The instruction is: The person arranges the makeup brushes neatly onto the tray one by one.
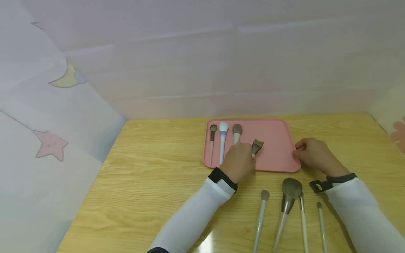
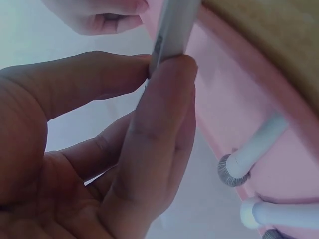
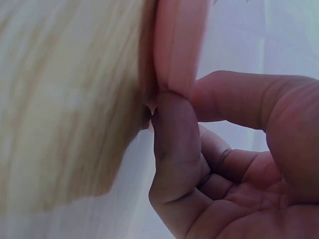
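My left hand (image 1: 238, 162) pinches a flat fan-shaped brush (image 1: 257, 146) over the pink tray (image 1: 275, 154); my right hand (image 1: 314, 154) grips the tray's right edge.

On the wooden desk (image 1: 152, 175) I see the tray lying at the far middle. Three brushes lie in the tray's left part: a slim dark-tipped brush (image 1: 212, 138), a blue-and-white brush (image 1: 223, 140) and a round grey brush (image 1: 237, 132). My left grip holds the fan brush's handle between thumb and fingertips (image 2: 164, 99), bristles pointing away, just right of those three. My right grip clasps the tray rim (image 3: 177, 45) (thumb and forefinger). Near the tray's front edge, four more brushes (image 1: 286, 207) lie on the desk.
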